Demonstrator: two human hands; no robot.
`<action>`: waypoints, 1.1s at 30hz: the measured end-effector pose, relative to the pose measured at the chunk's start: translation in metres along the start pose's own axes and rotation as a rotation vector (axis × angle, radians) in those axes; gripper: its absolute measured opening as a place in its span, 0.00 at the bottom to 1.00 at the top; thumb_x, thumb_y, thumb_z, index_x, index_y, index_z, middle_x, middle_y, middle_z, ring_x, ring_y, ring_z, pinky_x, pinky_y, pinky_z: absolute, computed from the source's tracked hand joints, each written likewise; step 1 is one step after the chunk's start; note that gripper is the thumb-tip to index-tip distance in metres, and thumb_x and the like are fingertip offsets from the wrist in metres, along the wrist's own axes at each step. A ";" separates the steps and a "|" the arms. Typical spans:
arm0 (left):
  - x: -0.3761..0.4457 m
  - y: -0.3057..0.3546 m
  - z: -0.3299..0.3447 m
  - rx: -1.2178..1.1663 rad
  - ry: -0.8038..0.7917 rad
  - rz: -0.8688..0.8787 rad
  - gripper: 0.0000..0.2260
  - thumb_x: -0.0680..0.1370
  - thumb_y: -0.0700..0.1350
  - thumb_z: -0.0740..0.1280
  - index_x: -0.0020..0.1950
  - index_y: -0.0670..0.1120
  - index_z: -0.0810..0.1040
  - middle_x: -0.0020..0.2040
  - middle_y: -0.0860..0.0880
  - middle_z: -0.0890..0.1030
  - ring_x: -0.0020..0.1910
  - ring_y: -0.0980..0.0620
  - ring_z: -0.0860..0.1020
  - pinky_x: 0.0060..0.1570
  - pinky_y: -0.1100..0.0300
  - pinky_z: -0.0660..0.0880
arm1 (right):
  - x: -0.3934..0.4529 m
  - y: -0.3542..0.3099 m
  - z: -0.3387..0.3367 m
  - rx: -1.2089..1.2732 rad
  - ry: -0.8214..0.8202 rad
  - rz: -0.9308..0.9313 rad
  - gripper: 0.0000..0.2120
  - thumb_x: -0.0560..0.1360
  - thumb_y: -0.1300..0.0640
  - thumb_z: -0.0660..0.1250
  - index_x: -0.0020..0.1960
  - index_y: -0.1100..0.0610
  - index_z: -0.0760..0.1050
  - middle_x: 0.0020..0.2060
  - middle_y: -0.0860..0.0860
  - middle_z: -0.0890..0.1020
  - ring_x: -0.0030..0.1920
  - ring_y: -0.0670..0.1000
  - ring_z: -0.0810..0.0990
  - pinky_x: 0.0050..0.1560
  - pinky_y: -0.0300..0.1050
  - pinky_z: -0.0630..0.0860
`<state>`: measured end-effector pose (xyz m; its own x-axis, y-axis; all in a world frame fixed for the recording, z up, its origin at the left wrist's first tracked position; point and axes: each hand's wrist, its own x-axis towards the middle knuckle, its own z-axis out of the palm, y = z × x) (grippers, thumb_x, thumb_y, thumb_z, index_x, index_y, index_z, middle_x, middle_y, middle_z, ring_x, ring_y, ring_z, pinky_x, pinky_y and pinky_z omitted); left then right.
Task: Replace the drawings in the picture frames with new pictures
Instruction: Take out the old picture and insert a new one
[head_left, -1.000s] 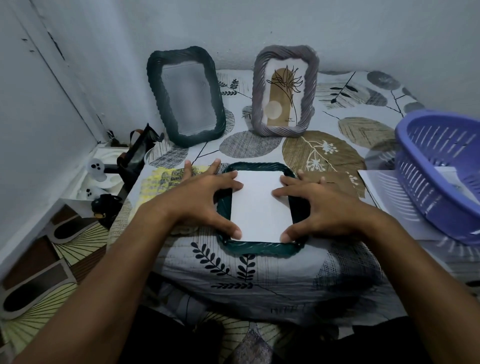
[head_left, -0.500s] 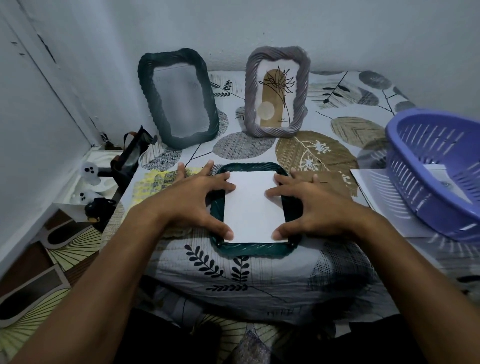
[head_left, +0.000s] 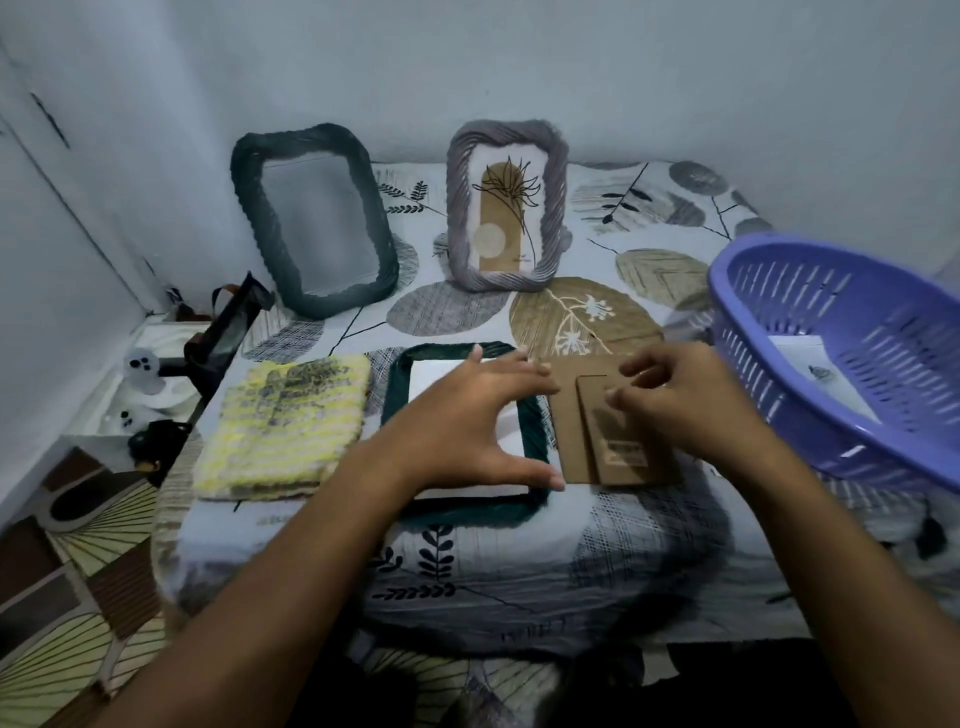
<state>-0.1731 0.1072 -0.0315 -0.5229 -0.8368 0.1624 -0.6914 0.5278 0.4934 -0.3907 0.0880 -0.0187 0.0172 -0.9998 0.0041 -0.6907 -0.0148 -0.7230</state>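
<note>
Left hand: spread over white picture in green frame, on bed. Right hand: fingers curled, reaching cardboard backing beside frame; grip unclear. Risk: unpinned picture shifting askew.

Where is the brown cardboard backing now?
The cardboard backing lies flat on the bed, right of the green frame, under the right hand.
</note>
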 end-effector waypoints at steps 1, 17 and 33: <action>0.004 0.006 0.004 0.012 -0.012 0.009 0.39 0.63 0.65 0.74 0.70 0.51 0.71 0.72 0.54 0.69 0.74 0.60 0.59 0.76 0.48 0.47 | 0.000 0.003 -0.001 -0.006 -0.015 0.028 0.07 0.70 0.58 0.73 0.43 0.53 0.75 0.40 0.51 0.80 0.41 0.49 0.79 0.43 0.48 0.79; 0.035 0.033 0.027 0.015 0.011 0.103 0.29 0.62 0.65 0.74 0.56 0.48 0.83 0.58 0.52 0.82 0.59 0.58 0.77 0.74 0.52 0.48 | -0.013 0.016 -0.013 0.493 -0.254 0.370 0.06 0.71 0.67 0.71 0.41 0.61 0.74 0.25 0.54 0.77 0.21 0.48 0.73 0.20 0.36 0.71; 0.035 0.034 0.009 -0.751 0.567 -0.390 0.29 0.70 0.66 0.66 0.66 0.51 0.70 0.56 0.56 0.78 0.51 0.59 0.79 0.47 0.64 0.79 | -0.041 -0.031 -0.029 0.939 -0.117 0.164 0.14 0.67 0.64 0.71 0.52 0.65 0.75 0.31 0.56 0.82 0.21 0.49 0.75 0.18 0.36 0.71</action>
<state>-0.2199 0.0971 -0.0168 0.1206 -0.9797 0.1602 -0.1698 0.1387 0.9757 -0.3911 0.1292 0.0240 0.0787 -0.9808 -0.1785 0.1694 0.1896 -0.9671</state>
